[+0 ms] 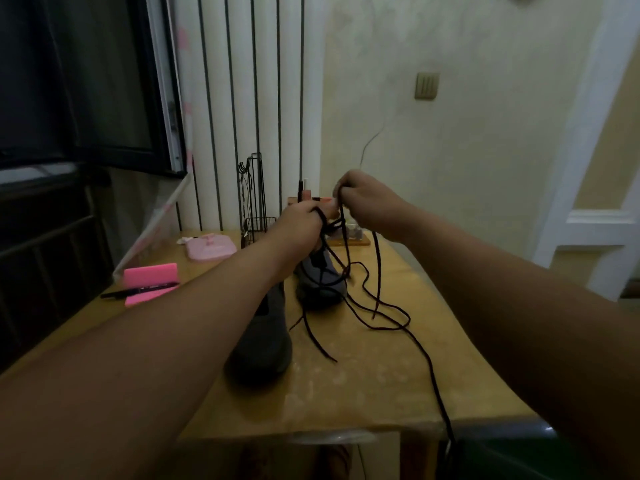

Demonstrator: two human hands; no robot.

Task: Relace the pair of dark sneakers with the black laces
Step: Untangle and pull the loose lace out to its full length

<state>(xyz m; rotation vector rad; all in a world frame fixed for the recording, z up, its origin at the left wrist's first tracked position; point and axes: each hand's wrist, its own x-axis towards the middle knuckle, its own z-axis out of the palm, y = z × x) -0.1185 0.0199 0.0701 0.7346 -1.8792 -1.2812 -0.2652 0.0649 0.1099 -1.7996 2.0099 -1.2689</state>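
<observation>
Two hands meet above the far part of the table (381, 386), both gripping the black laces (377, 271). The left hand (301, 220) has its fingers curled round a strand that loops over them. The right hand (363, 199), just beside it and slightly higher, seems to pinch another strand, though the dim light blurs its fingertips. Below the grip the laces hang in loose loops, trail across the tabletop and drop off its near edge. Directly under the hands stands the far sneaker (322, 282). The near sneaker (266, 344) lies closer to the person, partly hidden beneath the left forearm. Well to the left of the grip sits a pink case (150, 275) with a black pen (138, 291) against it.
</observation>
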